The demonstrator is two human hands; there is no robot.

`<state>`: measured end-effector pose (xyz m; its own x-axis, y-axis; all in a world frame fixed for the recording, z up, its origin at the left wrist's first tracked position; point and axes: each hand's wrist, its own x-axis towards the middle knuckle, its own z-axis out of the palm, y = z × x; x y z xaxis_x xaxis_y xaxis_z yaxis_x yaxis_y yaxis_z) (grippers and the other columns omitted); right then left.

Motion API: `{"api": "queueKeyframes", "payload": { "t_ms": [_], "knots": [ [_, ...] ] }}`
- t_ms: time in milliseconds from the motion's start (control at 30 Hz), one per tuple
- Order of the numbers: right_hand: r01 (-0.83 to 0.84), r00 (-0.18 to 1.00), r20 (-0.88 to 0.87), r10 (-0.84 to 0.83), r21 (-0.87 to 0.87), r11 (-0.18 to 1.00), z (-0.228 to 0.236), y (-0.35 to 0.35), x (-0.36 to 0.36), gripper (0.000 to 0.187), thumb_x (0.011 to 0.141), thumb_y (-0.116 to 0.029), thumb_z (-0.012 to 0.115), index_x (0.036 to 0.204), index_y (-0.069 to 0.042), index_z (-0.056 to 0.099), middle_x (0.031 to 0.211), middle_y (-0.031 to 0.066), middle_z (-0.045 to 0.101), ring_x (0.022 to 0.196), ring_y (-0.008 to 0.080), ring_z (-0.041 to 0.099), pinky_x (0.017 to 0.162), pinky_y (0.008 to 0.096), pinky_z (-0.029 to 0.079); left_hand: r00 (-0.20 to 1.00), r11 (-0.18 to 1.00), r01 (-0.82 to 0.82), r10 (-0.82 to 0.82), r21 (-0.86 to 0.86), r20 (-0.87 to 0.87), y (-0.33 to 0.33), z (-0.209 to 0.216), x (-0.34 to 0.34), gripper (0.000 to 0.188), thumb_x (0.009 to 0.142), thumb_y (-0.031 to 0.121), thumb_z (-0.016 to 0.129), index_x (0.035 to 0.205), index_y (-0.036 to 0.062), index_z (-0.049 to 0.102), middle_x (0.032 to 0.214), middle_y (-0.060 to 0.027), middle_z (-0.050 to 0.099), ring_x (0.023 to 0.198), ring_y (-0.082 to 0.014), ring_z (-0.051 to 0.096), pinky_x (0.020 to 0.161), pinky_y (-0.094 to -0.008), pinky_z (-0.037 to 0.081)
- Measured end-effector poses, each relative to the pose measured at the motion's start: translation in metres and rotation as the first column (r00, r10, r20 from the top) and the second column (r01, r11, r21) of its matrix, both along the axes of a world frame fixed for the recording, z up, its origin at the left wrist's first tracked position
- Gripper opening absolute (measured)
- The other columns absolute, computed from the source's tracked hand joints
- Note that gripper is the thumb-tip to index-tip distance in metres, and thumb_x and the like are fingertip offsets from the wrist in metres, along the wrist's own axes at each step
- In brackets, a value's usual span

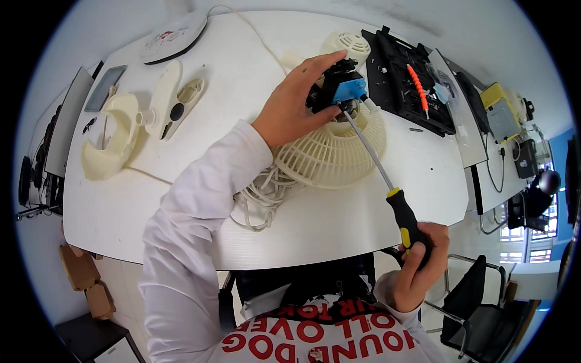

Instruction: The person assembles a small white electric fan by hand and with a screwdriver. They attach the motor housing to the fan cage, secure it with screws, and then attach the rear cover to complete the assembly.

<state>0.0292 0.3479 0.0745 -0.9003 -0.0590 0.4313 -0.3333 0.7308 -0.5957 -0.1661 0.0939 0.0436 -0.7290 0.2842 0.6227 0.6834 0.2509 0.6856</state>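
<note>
Blue and black, the motor block (342, 88) sits atop a cream fan grille (336, 148) mid-table, clasped by the left hand (296, 100). The right hand (417, 263) is clenched round a black-and-yellow screwdriver (387, 187), its tip at the block. White cable (263, 193) coils beside the grille; cream housing parts (121, 130) lie well left.

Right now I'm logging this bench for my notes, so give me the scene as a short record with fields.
left hand: grips the black and blue motor block
motor block: sits on the cream fan grille
right hand: holds the screwdriver by its black and yellow handle
screwdriver tip: at the motor block
beside grille: coiled white cord
surface: white table
</note>
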Motion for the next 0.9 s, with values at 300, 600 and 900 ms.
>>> {"api": "queueKeyframes", "payload": {
  "t_ms": [300,600,900],
  "knots": [
    [-0.026,0.967,-0.253,0.025,-0.001,1.000,-0.006,-0.007,-0.003,0.041,0.074,0.005,0.065,0.111,-0.001,0.051,0.106,0.0198,0.051,0.085,0.0285,0.056,0.073,0.0352,0.048,0.999,0.999,-0.040,0.040,0.001,-0.012,0.000,0.002,0.002,0.078,0.073,0.001,0.070,0.141,0.0166,0.035,0.134,-0.0101,0.047,0.123,-0.0285,0.046,0.103,-0.0383,0.038],
    [0.075,0.987,-0.130,-0.095,-0.152,0.986,-0.004,-0.015,-0.006,0.040,0.077,0.002,0.065,0.113,-0.002,0.048,0.106,0.0186,0.051,0.085,0.0261,0.054,0.066,0.0320,0.047,0.998,0.999,-0.033,0.035,0.040,-0.049,0.000,-0.003,-0.001,0.077,0.073,0.002,0.070,0.140,0.0165,0.036,0.135,-0.0113,0.046,0.122,-0.0300,0.047,0.103,-0.0379,0.038],
    [0.022,0.996,-0.079,-0.028,-0.077,0.997,-0.008,0.002,-0.003,0.042,0.085,-0.020,0.062,0.118,0.001,0.046,0.110,0.0185,0.051,0.089,0.0277,0.054,0.068,0.0323,0.045,0.994,0.998,-0.059,0.059,-0.001,-0.088,-0.002,-0.003,-0.002,0.076,0.075,0.001,0.067,0.142,0.0122,0.034,0.136,-0.0133,0.045,0.126,-0.0298,0.044,0.107,-0.0385,0.034]
  ]
}}
